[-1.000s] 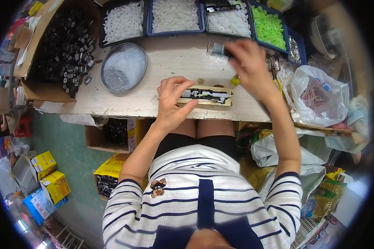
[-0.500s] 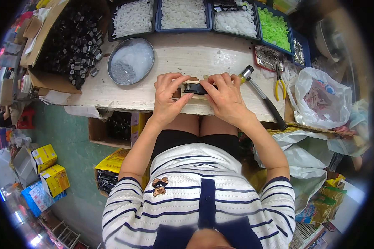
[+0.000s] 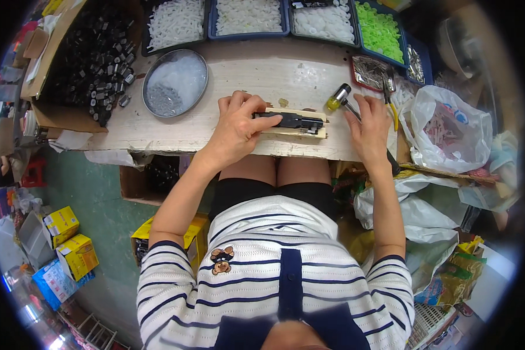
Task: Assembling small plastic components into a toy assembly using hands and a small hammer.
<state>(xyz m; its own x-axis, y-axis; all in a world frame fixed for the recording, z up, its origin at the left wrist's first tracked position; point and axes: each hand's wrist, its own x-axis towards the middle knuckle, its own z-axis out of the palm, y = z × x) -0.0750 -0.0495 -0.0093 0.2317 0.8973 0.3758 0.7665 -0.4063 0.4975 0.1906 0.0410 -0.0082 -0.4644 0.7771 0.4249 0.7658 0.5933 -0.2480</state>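
Right hand (image 3: 370, 128) shifts off the black part (image 3: 297, 121) to the hammer (image 3: 342, 93)

Half a second ago both hands closed over the black part; now only the left hand (image 3: 236, 125) stays there, and much more of the part shows. It lies lengthwise on the pale block (image 3: 289, 133), near the front edge of the surface (image 3: 245, 67), covering the pale and dark pieces that lay bare a second ago. That suggests the placing is done, though whether the part is fully seated cannot be told.

The left hand is curled in at the part's left end, one digit flat on top, apparently steadying it. The right hand has thumb and fingers parted over the hammer's handle; no firm grip shows, and contact is unclear. The hammer itself looks unmoved, its head pointing away from the person.
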